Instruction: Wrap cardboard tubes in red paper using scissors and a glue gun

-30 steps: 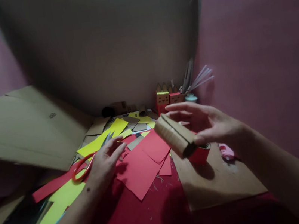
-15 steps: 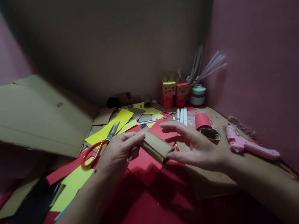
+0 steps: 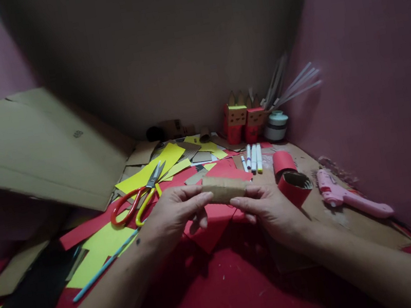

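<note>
A brown cardboard tube, pressed rather flat (image 3: 223, 188), is held level above the red paper (image 3: 211, 228). My left hand (image 3: 182, 207) pinches its left end, thumb in front. At the other end, my right hand (image 3: 263, 207) grips it between thumb and fingers. Scissors (image 3: 151, 183) with one red and one yellow handle lie just beyond my left hand on yellow paper (image 3: 166, 163). Right of my right hand are two red-covered tubes, one standing open-topped (image 3: 293, 189) and one behind it (image 3: 283, 161).
A pink glue gun (image 3: 348, 196) rests on cardboard at the right. White markers (image 3: 255, 159) lie farther back. Two red figures with cardboard heads (image 3: 237, 123) stand near a white jar (image 3: 276, 126). A large cardboard sheet (image 3: 41, 149) leans at the left; a blue striped straw (image 3: 106, 266) lies near my left forearm.
My right hand has closed from spread fingers onto the tube's right end. The tube has turned from slanting to nearly level. The view has shifted slightly.
</note>
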Demonstrator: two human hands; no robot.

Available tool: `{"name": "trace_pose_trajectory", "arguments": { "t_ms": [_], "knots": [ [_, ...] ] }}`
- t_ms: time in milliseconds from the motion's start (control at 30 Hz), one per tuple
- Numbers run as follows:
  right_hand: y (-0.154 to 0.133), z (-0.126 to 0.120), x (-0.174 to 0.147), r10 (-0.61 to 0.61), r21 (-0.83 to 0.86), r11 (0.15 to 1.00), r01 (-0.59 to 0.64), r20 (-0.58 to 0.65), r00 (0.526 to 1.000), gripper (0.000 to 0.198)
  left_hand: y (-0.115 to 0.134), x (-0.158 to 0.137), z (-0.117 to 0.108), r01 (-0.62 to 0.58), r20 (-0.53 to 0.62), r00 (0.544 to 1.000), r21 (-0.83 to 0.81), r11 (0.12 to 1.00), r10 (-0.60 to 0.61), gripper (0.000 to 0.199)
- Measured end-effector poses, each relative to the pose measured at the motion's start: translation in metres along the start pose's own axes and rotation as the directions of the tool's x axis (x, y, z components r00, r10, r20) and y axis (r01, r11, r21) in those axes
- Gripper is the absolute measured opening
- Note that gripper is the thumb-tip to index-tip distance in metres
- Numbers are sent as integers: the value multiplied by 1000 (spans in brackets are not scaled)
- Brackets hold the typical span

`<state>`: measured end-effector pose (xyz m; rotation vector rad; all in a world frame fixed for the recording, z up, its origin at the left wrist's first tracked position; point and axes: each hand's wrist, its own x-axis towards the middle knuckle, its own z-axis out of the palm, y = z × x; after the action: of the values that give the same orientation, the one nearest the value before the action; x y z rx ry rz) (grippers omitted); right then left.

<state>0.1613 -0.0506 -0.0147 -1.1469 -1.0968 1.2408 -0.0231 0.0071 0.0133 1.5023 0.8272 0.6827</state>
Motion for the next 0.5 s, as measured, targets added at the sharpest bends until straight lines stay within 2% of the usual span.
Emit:
{"name": "trace_pose_trajectory", "arguments": {
  "t_ms": [100,300,367,500],
  "knots": [
    [-1,2,-1,-4,-1,1000,4,31,1000,15,3,-1,0,38,-24,999,70,997,-36,18],
    [-3,4,5,-56,64,997,51,71,996,9,-5,2,12,-33,-237,969,155,987,70,14],
    [-2,3,5,-37,87,996,30,82,996,6,-6,3,15,-43,-253,963,192,980,92,15],
    [3,5,5,-53,139,989,42,76,996,27,-8,2,20,-70,-213,969,250,966,125,20]
  ]
}}
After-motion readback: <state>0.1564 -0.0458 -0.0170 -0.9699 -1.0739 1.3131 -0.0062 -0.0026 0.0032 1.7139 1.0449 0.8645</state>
